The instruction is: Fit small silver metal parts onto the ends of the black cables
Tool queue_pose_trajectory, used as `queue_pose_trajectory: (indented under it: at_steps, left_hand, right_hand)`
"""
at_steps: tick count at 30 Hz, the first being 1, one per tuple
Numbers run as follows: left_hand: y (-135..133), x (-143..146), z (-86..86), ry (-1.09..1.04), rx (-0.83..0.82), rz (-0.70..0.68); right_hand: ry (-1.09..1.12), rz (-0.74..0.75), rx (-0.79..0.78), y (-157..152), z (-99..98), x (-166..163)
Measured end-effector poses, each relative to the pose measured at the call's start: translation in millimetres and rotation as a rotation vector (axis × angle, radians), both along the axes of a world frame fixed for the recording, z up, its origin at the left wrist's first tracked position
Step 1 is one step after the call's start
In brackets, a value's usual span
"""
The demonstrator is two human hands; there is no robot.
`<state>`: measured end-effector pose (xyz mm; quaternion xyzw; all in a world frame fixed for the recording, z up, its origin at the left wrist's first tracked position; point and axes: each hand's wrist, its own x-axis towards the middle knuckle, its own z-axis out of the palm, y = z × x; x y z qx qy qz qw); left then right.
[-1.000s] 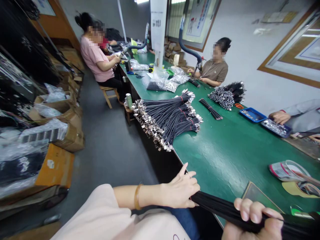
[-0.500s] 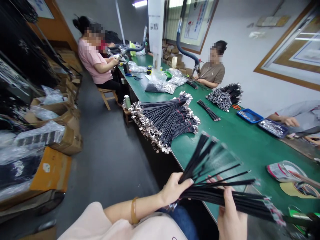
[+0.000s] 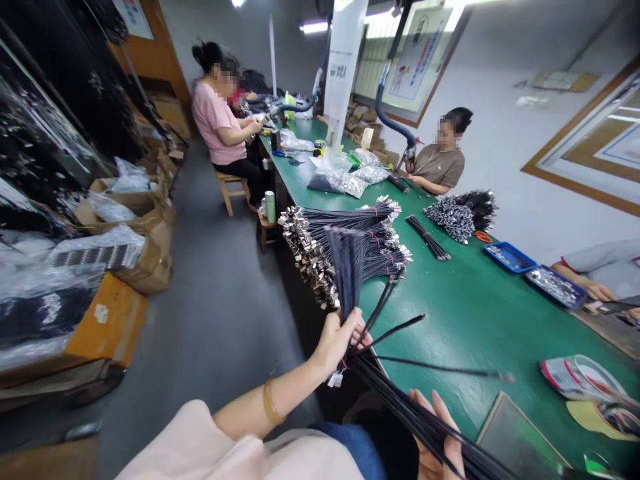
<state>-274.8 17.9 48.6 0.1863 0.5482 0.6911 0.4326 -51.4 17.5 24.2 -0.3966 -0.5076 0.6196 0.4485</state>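
Note:
My left hand (image 3: 336, 341) is closed round one end of a bundle of thin black cables (image 3: 400, 400), near the front edge of the green table (image 3: 465, 313). Part of the bundle stands upright above that hand, and a few loose cables splay out to the right over the table. My right hand (image 3: 434, 440) lies under the bundle at the bottom of the view, palm up with fingers stretched out, the cables resting across it.
A large pile of black cables with metal ends (image 3: 345, 247) lies on the table's edge ahead, a smaller pile (image 3: 463, 210) further right. Blue trays (image 3: 510, 257) sit by a co-worker's hands (image 3: 597, 291). Two people sit at the far end. Cardboard boxes (image 3: 130, 247) line the left aisle.
My left hand has lifted and turned its end of the bundle upright; the fanned cables have gathered. My right hand has opened and dropped under the bundle. The view shifted right.

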Motion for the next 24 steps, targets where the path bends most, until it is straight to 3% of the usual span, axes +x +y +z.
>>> queue_pose_trajectory:
  at_steps: [4,8,11,17,21,24]
  left_hand:
    - [-3,11,-0.9,0.439,0.005,-0.353]
    - [-6,21,8.3,0.810,-0.021,-0.594]
    - [-9,30,7.6,0.854,0.003,-0.682]
    - [-5,36,-4.0,0.838,-0.052,-0.798]
    - [14,28,4.7,0.967,-0.076,-1.024]
    - [35,26,17.2,1.021,-0.038,-1.144]
  right_hand:
    - [0.058,-0.045,-0.042,12,2.6,-15]
    - [0.144,-0.066,0.016,19,-0.9,-18]
    - [0.138,-0.121,-0.111,19,-1.4,-15]
    - [0.249,-0.379,-0.426,13,9.0,-28]
    - [0.326,-0.350,-0.436,15,16.2,-37]
    - [0.398,-0.418,-0.393,20,17.7,-37]
